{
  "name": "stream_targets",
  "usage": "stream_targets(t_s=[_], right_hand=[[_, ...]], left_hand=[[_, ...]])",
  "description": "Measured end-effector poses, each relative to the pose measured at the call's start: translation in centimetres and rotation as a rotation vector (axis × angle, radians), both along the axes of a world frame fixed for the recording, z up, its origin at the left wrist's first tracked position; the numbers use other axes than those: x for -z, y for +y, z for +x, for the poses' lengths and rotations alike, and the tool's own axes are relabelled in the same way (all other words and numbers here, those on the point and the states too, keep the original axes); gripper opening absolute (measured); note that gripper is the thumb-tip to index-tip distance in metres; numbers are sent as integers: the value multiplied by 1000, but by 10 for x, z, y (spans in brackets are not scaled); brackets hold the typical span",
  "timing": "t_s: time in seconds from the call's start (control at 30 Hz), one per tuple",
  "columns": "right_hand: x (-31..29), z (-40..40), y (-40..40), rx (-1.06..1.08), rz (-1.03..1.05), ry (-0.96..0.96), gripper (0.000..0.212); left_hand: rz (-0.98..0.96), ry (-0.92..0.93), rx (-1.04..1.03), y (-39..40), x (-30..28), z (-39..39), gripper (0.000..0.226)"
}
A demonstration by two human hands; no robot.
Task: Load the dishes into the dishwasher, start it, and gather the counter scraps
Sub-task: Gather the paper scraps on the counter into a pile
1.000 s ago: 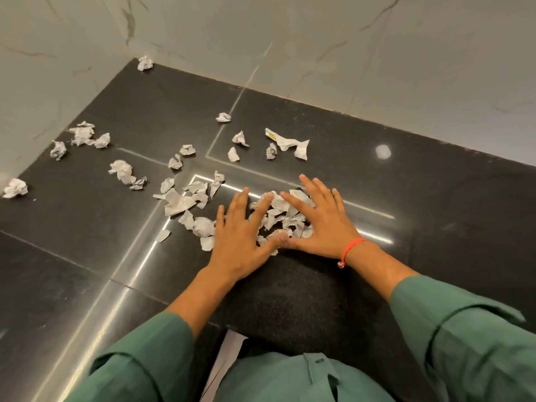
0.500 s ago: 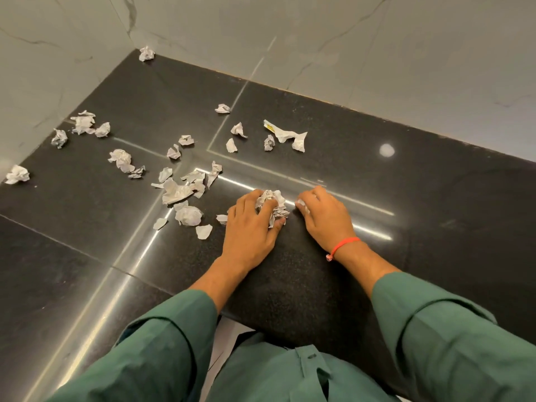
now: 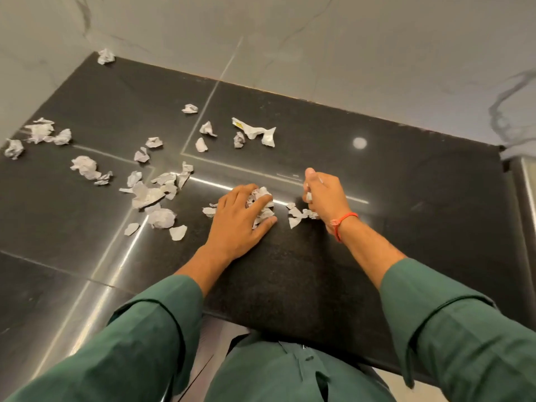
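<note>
Left hand (image 3: 237, 220) grip curled over a wad of paper scraps (image 3: 262, 206) on the black table (image 3: 406, 198), right hand (image 3: 326, 197) grip pinching small scraps, loose scraps (image 3: 298, 214) between both grips, more scraps (image 3: 150, 192) scattered left of the left grip

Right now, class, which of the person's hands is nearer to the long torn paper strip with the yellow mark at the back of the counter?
Right. The right hand sits just in front of the paper strip; the left hand is farther forward and left, gripping a wad of scraps.
</note>
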State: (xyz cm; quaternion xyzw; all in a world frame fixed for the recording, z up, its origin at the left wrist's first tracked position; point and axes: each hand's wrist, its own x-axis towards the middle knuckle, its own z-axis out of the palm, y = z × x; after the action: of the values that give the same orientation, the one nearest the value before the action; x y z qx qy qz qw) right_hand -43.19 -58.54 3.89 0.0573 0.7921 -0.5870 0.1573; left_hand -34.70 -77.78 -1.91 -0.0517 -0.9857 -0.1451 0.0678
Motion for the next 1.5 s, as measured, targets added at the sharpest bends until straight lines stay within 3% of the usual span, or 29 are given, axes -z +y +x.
stream_targets(t_s=[0.17, 0.3, 0.43, 0.63, 0.83, 1.0, 1.2, 1.5], right_hand=[[-9, 19, -2, -30, -38, -23, 44], [-12, 31, 0, -47, -57, -64, 44], [-20, 36, 7, 20, -186, -153, 45], [-41, 40, 16, 80, -408, -287, 50], [-58, 53, 20, -15, -597, -418, 49], [-62, 80, 19, -143, -668, -543, 48], [-56, 138, -4, -371, -677, -733, 45], [-47, 272, -46, -759, -515, -960, 46]], left_hand=[[86, 76, 31, 6, 3, -9, 23], [249, -6, -132, 14, -11, -16, 36], [744, -52, -413, 22, -37, -24, 51], [1507, -80, -665, 46, -75, -16, 28], [2001, -126, -749, 76, -101, 19, 28], [2149, -25, -770, 98, -109, 76, 35], [2197, 211, -915, 105, -106, 169, 35], [2160, 641, -1168, 128, -98, 331, 35]])
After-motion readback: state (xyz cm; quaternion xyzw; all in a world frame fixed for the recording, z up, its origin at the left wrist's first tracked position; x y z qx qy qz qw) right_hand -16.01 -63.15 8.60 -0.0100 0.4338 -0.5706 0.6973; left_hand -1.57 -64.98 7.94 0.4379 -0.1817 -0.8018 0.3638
